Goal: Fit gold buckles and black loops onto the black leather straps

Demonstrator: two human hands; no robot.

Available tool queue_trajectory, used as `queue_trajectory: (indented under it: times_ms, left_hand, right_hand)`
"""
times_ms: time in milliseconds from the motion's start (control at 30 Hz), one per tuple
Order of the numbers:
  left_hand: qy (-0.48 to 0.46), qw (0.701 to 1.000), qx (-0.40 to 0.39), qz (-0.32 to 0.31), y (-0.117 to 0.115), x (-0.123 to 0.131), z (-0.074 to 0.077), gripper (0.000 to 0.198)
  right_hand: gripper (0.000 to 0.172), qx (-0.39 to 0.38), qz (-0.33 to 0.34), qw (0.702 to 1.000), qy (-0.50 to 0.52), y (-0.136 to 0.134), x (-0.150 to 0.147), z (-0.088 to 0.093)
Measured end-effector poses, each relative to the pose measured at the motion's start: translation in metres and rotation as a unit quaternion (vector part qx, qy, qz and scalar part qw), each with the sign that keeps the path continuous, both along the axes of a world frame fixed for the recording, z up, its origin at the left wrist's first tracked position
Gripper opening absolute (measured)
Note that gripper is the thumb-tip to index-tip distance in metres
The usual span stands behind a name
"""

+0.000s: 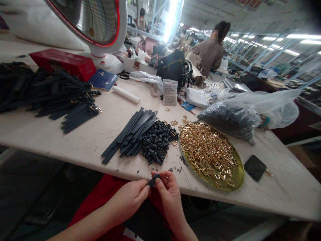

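Observation:
Both hands meet at the table's front edge on one black strap [152, 180]. My left hand [135, 195] is closed on its lower part. With thumb and fingertips, my right hand [169, 190] pinches the upper end; whether a loop or buckle sits there is hidden by the fingers. Just beyond lies a heap of small black loops [156, 142], beside a pile of flat black straps [132, 134]. A round yellowish tray [237, 177] to the right holds many gold buckles [205, 147].
Straps with buckles [80, 117] are heaped at left, near a red box [64, 62] and a fan [100, 26]. A dark square pouch [255, 168] lies right of the tray. Behind are a filled plastic bag [233, 115], a black bag [173, 67] and another person [210, 52].

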State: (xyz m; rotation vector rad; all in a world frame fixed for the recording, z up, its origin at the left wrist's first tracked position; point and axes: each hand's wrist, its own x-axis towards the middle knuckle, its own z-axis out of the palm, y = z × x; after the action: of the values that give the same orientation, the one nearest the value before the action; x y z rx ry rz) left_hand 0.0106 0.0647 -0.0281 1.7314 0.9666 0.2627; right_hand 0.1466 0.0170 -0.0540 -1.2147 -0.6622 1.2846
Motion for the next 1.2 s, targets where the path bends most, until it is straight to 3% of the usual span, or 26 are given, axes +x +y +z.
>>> queue_trajectory:
  times_ms: [100, 167, 233, 300, 400, 467, 500, 533, 600, 667, 767, 967, 1100, 1200]
  left_hand:
    - [-0.022, 0.999, 0.021, -0.017, 0.008, -0.001, 0.005, 0.03]
    - [-0.029, 0.999, 0.02, -0.002, 0.012, 0.0, 0.004, 0.032]
    - [-0.009, 0.999, 0.014, 0.029, 0.014, 0.002, 0.001, 0.034]
    - [0.003, 0.999, 0.01, 0.052, 0.016, 0.003, -0.002, 0.037]
    - [-0.029, 0.999, 0.004, 0.044, 0.022, 0.003, -0.001, 0.039]
    - [-0.056, 0.998, -0.009, 0.036, 0.026, 0.003, 0.002, 0.035]
    - [-0.062, 0.997, -0.015, 0.037, 0.028, 0.003, 0.002, 0.034]
    - [-0.064, 0.997, -0.019, 0.041, 0.029, 0.003, 0.002, 0.033]
    - [-0.055, 0.997, -0.02, 0.056, 0.029, 0.005, -0.001, 0.032]
    - [-0.051, 0.996, -0.019, 0.074, 0.027, 0.007, -0.005, 0.032]
    - [-0.073, 0.994, -0.025, 0.081, 0.022, 0.007, -0.007, 0.038]
    - [-0.118, 0.99, -0.051, 0.049, 0.014, 0.003, 0.003, 0.045]
    - [-0.122, 0.991, -0.058, 0.023, 0.008, 0.0, 0.011, 0.041]
    - [-0.144, 0.987, -0.058, 0.026, 0.004, -0.004, 0.012, 0.037]
  right_hand:
    - [0.041, -0.01, 0.026, 0.999, 0.046, 0.004, 0.002, 0.002]
    - [0.035, -0.01, 0.028, 0.999, 0.033, 0.007, 0.001, 0.004]
    - [0.022, 0.0, 0.022, 0.999, -0.032, 0.008, -0.001, 0.004]
    - [0.019, 0.012, 0.039, 0.992, -0.116, 0.007, -0.003, 0.004]
    - [0.017, 0.037, 0.096, 0.96, -0.259, 0.006, 0.01, 0.009]
    - [0.018, 0.039, 0.095, 0.906, -0.411, 0.014, 0.033, 0.017]
    - [0.019, 0.036, 0.068, 0.857, -0.509, 0.021, 0.048, 0.022]
    - [0.018, 0.021, 0.039, 0.79, -0.611, 0.029, 0.064, 0.027]
    - [0.015, -0.071, 0.017, 0.617, -0.784, 0.049, 0.093, 0.035]
    - [0.015, -0.109, 0.014, 0.562, -0.82, 0.066, 0.112, 0.038]
    - [0.018, -0.121, 0.034, 0.548, -0.827, 0.081, 0.122, 0.036]
    - [0.017, -0.146, 0.053, 0.546, -0.823, 0.08, 0.125, 0.035]
    - [0.015, -0.161, 0.069, 0.568, -0.804, 0.083, 0.127, 0.034]
    - [0.014, -0.161, 0.067, 0.603, -0.778, 0.084, 0.128, 0.036]
